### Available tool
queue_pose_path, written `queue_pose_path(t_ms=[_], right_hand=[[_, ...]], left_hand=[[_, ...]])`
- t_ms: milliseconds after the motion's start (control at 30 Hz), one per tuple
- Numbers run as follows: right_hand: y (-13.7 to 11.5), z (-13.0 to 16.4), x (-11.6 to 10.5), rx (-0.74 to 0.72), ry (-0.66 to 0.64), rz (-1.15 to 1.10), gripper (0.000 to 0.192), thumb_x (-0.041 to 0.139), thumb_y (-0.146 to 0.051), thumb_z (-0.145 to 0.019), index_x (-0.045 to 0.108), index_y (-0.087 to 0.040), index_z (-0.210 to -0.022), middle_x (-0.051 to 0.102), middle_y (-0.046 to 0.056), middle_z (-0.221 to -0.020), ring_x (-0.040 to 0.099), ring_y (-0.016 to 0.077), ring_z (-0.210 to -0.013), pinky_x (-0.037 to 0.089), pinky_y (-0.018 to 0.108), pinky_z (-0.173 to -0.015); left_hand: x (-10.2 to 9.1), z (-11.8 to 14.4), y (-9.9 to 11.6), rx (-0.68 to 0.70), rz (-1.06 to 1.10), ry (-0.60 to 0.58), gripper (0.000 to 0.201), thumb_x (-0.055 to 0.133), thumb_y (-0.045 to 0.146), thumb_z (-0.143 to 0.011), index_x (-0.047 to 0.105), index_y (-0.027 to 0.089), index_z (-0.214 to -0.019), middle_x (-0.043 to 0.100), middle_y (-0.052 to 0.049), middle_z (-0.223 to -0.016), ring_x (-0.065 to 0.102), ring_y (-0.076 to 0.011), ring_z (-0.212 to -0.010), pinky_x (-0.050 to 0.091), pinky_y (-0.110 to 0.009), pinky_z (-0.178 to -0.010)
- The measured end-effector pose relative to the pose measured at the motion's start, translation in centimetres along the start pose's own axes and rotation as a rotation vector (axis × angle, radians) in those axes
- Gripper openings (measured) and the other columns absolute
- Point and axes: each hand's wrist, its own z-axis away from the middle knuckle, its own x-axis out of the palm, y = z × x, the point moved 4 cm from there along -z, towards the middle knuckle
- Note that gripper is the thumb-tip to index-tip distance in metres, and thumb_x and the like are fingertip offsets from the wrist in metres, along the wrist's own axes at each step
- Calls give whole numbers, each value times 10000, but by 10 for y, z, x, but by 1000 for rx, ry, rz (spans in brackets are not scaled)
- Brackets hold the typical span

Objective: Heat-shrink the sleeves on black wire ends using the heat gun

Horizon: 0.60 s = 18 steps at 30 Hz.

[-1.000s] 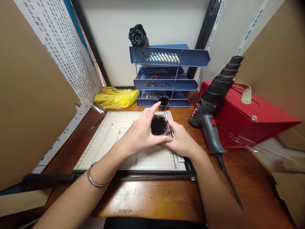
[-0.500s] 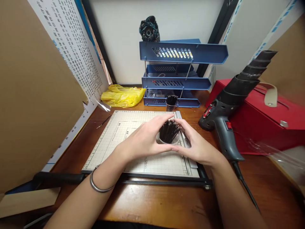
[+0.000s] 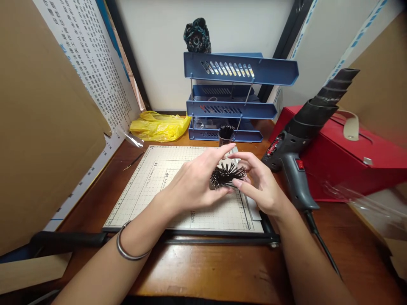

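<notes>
Mid-frame, over the pale gridded cutting board [image 3: 152, 186] on the wooden bench [image 3: 206, 271], the left hand [image 3: 193, 184] is wrapped around a small clear cup of thin black sticks [image 3: 226, 176], tipped toward the right. The right hand [image 3: 262, 186], fingers loosely spread, touches the fanned tips. It looks like sorting; picking one stick out would need a fine pinch.

- Small clear cup [image 3: 212, 184] packed with thin black sticks [image 3: 227, 174]: tipped over toward the right, its mouth facing right and away, so the sticks fan out in a loose spray.
- It sits above the right part of the gridded cutting mat [image 3: 152, 186], close to the mat's right edge and nearer its far edge than its near one.
- Most of the cup wall is hidden; whether its base touches the mat cannot be told.
</notes>
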Motion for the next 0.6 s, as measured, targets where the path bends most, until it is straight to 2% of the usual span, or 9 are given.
queue_pose_path(t_ms=[100,267,433,600], right_hand=[[-1,1,3,24,1,61,535,674,-256,-880,504,-318,-1384,386,-68,-687,366,126,-589,304,273,-543],[-7,4,7,4,-12,137,753,620,-123,-824,367,-361,-1491,382,-78,-696,325,119,-579,276,270,-543],[-9,5,7,-23,51,274,762,555,-28,-776,427,-361,-1449,238,-93,-644,280,109,-541,239,278,-547],[-7,6,8,34,61,293,835,553,-42,-784,328,-355,-1524,257,-100,-640,307,104,-518,255,269,-523]], left_hand=[[0,0,-3,-20,-13,24,820,729,378,-884,303,231,-1569,621,-139,-1342,637,-279,-1181,579,-420,-935],[-3,0,-5,-29,-30,63,833,718,261,-853,300,228,-1574,606,-137,-1389,625,-275,-1218,559,-425,-1001],[-4,1,-4,2,-50,96,863,690,165,-825,280,229,-1582,581,-126,-1457,622,-257,-1239,559,-407,-1026],[-5,1,-2,49,-113,139,872,663,95,-779,306,200,-1567,586,-124,-1462,612,-249,-1263,565,-391,-1027]])
